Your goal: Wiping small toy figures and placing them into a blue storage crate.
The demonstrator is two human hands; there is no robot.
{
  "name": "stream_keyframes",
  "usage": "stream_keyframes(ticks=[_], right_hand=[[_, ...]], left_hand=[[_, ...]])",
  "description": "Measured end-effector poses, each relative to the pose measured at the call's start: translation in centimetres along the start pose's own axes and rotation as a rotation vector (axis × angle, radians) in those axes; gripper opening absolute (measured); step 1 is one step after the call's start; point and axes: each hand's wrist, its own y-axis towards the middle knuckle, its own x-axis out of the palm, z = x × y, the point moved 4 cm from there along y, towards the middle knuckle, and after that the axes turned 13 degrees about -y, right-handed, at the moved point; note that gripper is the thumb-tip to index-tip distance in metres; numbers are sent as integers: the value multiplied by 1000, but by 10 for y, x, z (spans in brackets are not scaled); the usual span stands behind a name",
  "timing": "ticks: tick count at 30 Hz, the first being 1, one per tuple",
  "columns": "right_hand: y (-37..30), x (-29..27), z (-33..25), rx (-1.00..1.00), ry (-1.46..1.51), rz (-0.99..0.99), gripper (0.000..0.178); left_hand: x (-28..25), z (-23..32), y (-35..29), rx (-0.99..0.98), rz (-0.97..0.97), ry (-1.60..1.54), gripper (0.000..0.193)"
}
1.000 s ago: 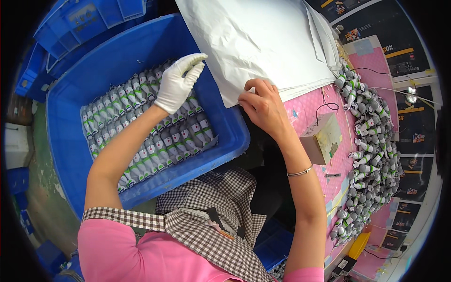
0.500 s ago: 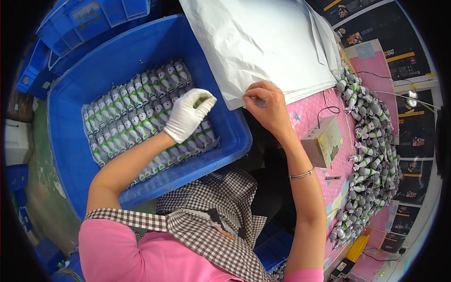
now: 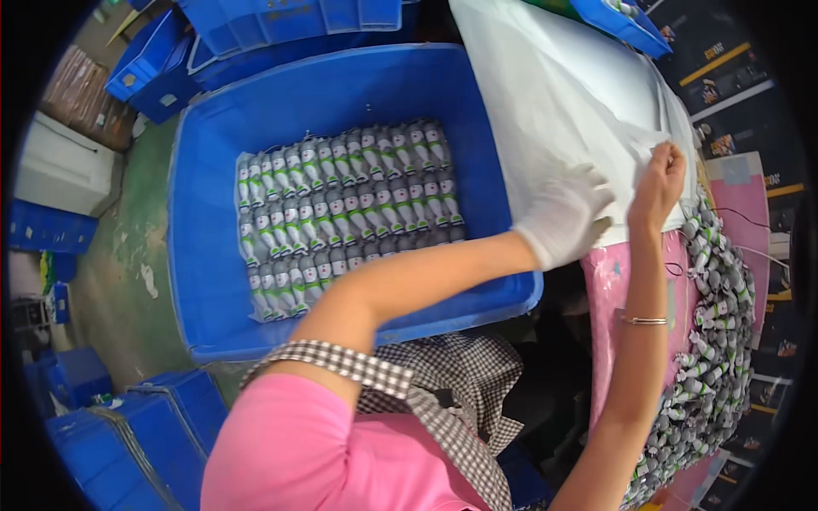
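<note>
My right hand [image 3: 658, 186] is closed with its fingertips pinching a raised fold of a white paper sheet [image 3: 545, 111] on the right-hand table. My left hand [image 3: 564, 215], in a white glove, lies against the near part of the sheet with its fingers spread, slightly blurred. Left of the sheet, a large blue tub [image 3: 341, 72] holds rows of small grey and white figures [image 3: 341, 209] with green bands, standing side by side. My left forearm covers part of the nearest row.
A heap of similar loose figures [image 3: 720, 324] covers the table's right side, on pink wrapping [image 3: 609, 289]. Blue crates [image 3: 290, 21] stand behind the tub, and other blue boxes [image 3: 145, 434] sit at the lower left on the green floor [image 3: 141, 221].
The view has turned, so the tub sits farther right. Both hands have moved right onto the paper; the right has lifted a fold of it, and the left has spread its fingers.
</note>
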Motion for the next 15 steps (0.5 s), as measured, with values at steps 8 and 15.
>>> stream_keyframes(ticks=[8,15], right_hand=[[31,-8,5,-534,-1113,-535,46],[99,-69,-45,-1151,-752,-131,34]], left_hand=[[62,-28,-4,-204,114,115,45],[61,-31,2,-244,133,158,41]])
